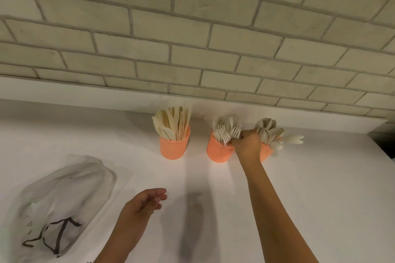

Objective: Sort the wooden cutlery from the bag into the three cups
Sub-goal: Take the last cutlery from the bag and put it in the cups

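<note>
1. Head view, only camera. Three orange cups stand in a row near the brick wall (192, 28): the left cup (174, 146) holds knives, the middle cup (219, 150) forks, the right cup (266, 151) spoons.
2. Your right hand (248, 145) sits between the middle and right cups, fingers curled at the middle cup's rim. It is closed around something among the fork (226, 132) handles; which piece exactly, I cannot tell.
3. A few spoons (292, 139) jut sideways from the right cup, blurred.
4. Your left hand (147, 200) hovers over the white counter (320, 198), half open, fingers relaxed, holding nothing.
5. The bag (59, 205) lies flat at lower left, clear plastic; looks emptied, though contents are hard to judge.
6. Judgement: step in hand is seating forks in the middle cup; sorting looks nearly complete. The next move calls for a release without tipping neighbouring cups, then checking the bag.
7. Writing: dark printed marks on the bag, not readable.
</note>
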Tool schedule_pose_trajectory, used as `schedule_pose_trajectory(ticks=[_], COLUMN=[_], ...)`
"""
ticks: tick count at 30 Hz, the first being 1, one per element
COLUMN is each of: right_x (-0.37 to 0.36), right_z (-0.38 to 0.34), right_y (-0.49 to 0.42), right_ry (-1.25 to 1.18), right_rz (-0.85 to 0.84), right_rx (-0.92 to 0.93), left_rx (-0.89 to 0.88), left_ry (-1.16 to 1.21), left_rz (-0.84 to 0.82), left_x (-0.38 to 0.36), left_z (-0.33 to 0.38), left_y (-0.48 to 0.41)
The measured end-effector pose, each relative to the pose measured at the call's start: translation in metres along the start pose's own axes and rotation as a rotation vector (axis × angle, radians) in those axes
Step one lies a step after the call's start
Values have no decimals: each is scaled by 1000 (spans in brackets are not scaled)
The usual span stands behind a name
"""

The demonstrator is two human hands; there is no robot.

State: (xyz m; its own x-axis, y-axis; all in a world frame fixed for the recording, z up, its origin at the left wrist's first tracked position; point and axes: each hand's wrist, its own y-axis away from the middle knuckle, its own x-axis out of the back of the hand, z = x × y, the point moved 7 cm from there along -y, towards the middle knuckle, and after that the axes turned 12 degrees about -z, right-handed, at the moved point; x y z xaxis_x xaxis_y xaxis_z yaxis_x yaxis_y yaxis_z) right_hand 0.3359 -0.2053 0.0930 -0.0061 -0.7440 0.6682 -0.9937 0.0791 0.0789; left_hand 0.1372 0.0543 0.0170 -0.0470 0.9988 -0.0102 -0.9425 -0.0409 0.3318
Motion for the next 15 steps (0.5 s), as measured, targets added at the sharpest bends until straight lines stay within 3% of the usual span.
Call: schedule_pose_trajectory(ticks=[8, 15], right_x=[8, -80], right_z=[5, 11], right_y=[54, 137], right_ry=[-163, -62], right_rz=[54, -285], right_rx=[112, 192], left_rx=[-8, -79], left_ry=[3, -23], left_rz=[49, 295], left_x=[13, 79], left_z=[10, 16], left_y=[21, 82])
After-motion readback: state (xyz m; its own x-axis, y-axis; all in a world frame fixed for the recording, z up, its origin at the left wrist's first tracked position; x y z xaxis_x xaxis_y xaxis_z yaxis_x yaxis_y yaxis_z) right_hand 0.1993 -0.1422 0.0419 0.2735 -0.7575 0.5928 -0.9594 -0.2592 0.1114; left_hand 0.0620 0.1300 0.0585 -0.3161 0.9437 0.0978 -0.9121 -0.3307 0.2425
